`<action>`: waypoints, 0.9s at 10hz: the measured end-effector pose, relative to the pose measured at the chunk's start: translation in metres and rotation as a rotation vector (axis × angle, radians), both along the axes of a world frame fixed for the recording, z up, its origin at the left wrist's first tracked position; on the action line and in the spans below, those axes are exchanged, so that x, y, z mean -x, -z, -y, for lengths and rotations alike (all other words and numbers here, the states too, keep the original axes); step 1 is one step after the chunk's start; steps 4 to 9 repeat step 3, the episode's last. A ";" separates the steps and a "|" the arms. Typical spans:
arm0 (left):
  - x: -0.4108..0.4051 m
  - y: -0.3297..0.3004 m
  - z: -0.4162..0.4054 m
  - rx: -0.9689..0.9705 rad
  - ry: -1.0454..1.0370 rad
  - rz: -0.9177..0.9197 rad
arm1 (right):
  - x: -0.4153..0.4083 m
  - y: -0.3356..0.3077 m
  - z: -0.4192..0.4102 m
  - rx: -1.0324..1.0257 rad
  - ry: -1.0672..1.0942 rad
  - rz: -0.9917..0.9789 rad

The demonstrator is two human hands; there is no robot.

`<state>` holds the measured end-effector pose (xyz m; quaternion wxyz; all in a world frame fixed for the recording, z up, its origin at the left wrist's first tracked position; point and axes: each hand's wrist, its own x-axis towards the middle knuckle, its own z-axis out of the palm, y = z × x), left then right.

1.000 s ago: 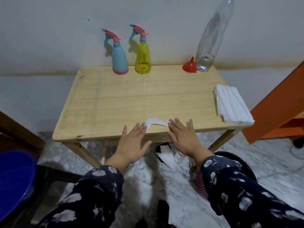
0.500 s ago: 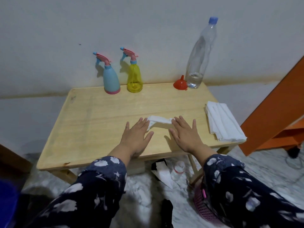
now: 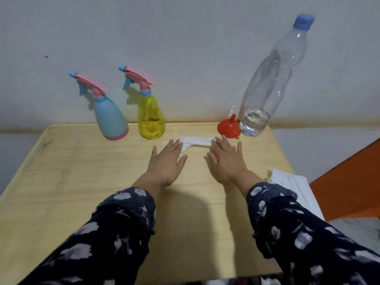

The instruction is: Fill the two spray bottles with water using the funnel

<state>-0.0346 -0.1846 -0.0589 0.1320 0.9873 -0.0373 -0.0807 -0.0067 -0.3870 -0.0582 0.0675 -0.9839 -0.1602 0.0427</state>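
While palms-down, both hands [image 3: 195, 161] flat, fingers spread

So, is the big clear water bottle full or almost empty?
Almost empty. The clear bottle stands upright with its blue cap on, and water fills only its bottom part.

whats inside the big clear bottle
The clear bottle holds only a little water at the bottom; the rest looks empty. Its blue cap is on.

Two bare hands, long dark navy sleeves [image 3: 123, 233] with pale grey-white floral blotches
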 end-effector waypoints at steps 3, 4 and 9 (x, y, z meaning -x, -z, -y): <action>-0.050 0.023 0.002 0.006 -0.084 0.105 | -0.055 0.023 0.002 0.084 -0.087 0.097; -0.050 0.023 0.002 0.006 -0.084 0.105 | -0.055 0.023 0.002 0.084 -0.087 0.097; -0.050 0.023 0.002 0.006 -0.084 0.105 | -0.055 0.023 0.002 0.084 -0.087 0.097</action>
